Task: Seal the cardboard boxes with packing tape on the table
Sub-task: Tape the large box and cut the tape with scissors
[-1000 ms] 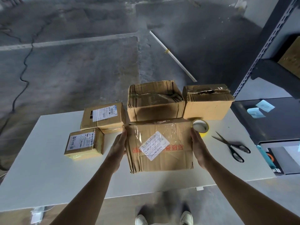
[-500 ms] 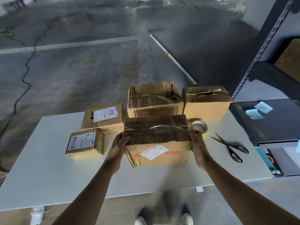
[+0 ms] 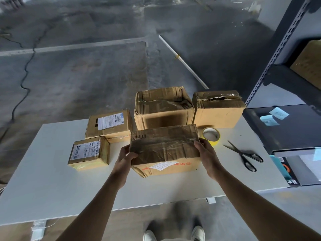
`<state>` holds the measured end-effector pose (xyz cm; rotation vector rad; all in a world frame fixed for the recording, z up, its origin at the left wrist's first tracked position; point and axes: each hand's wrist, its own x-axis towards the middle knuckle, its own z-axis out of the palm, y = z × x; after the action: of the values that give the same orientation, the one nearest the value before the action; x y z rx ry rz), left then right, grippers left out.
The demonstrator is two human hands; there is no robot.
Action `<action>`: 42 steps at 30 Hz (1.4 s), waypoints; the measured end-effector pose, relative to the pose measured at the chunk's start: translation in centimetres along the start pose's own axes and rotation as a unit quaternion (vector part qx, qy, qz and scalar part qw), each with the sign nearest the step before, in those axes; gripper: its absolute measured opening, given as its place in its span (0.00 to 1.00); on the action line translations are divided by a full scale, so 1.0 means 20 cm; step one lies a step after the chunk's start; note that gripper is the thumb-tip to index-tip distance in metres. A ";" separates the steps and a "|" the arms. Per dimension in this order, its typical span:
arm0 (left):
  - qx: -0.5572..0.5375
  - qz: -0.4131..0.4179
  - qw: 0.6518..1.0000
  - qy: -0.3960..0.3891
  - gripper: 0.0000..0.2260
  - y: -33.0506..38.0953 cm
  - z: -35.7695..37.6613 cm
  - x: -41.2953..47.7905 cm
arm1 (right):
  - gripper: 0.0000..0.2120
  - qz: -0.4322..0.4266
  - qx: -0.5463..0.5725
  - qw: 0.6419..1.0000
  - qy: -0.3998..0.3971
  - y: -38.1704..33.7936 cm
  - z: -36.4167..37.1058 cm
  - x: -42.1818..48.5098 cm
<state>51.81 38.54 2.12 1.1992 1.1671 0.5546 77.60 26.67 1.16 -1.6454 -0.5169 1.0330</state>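
Note:
A creased cardboard box (image 3: 163, 145) with old clear tape across its top stands in the middle of the white table (image 3: 52, 188). Its labelled side with red print faces me. My left hand (image 3: 124, 160) grips its left edge, thumb on top. My right hand (image 3: 206, 153) holds its right side. A yellow roll of packing tape (image 3: 211, 135) lies just right of the box, beside my right hand. Black scissors (image 3: 243, 154) lie further right. Behind stand a larger box (image 3: 163, 108) and a torn-topped box (image 3: 218, 108).
Two smaller labelled boxes sit at the left, one (image 3: 108, 123) behind the other (image 3: 89, 152). A dark metal shelf rack (image 3: 284, 49) stands to the right, with a low black surface (image 3: 278, 126) and items by the table's right edge. Concrete floor lies beyond.
Both hands have tipped the box away from me, so its labelled face now points toward me and the taped side is on top. The other things have not moved.

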 end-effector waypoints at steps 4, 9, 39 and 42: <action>0.021 0.000 1.000 -0.005 0.25 0.01 0.00 0.02 | 0.13 -0.006 -0.039 0.999 0.027 -0.02 0.01 0.02; 0.104 -0.022 0.993 0.043 0.30 0.05 0.04 0.05 | 0.22 -0.011 -0.094 0.994 0.047 -0.01 0.04 0.04; 0.264 0.019 0.953 0.146 0.20 0.09 0.08 0.10 | 0.17 -0.011 -0.257 0.958 0.127 -0.10 0.10 0.06; 0.209 -0.001 0.963 0.172 0.20 0.11 0.08 0.08 | 0.16 -0.030 -0.242 0.960 0.134 -0.09 0.09 0.05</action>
<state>54.36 40.01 3.38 1.4986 1.6385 0.5434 76.93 29.10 2.33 -2.1489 -0.6668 0.6492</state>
